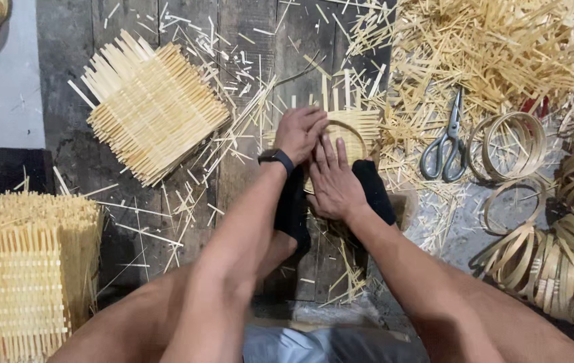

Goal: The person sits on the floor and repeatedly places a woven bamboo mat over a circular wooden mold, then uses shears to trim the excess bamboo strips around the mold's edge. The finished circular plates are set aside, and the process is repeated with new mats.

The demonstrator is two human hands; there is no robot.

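My left hand, with a dark watch on its wrist, presses down on a small woven bamboo mat that has a round bamboo hoop laid on it. My right hand lies flat, fingers together, on the near side of the same mat and hoop. Both hands cover the mat's middle. Two feet in black socks hold its near edge against the dark wooden floor.
Woven bamboo mats lie stacked at upper left, and more stacked mats sit at lower left. Scissors rest right of the hands. Bamboo hoops pile at right. Loose bamboo strips cover the upper right.
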